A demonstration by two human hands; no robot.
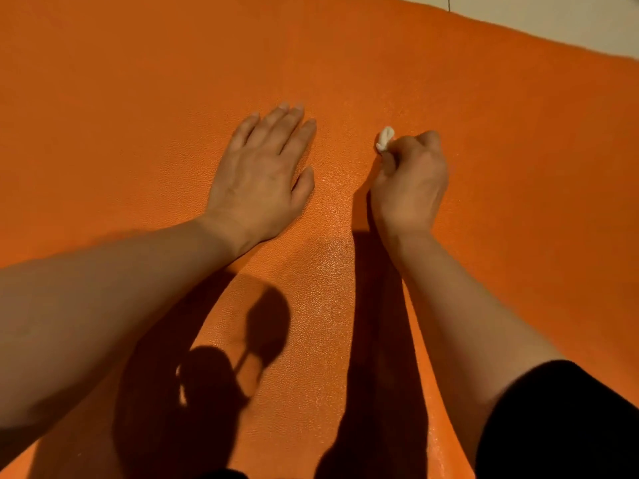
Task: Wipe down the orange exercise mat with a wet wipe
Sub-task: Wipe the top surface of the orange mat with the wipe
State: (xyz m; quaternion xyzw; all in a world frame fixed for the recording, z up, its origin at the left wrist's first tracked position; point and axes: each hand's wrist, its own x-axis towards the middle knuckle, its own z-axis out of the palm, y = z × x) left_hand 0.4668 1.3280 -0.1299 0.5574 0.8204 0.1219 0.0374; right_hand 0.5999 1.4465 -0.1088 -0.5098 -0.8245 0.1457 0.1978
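Observation:
The orange exercise mat (pixel 145 81) fills nearly the whole head view, its surface finely textured. My left hand (pixel 262 174) lies flat on it, palm down, fingers straight and pointing away from me. To its right, my right hand (pixel 411 181) is curled into a fist on the mat and grips a small balled-up white wet wipe (pixel 385 138). Only a bit of the wipe sticks out at the thumb side, touching the mat. A shiny strip of mat runs between my two arms.
A pale floor (pixel 553 19) shows beyond the mat's far right edge. Dark shadows of my arms and head fall on the near part of the mat. A black-clothed part of my body (pixel 560 426) sits at the bottom right.

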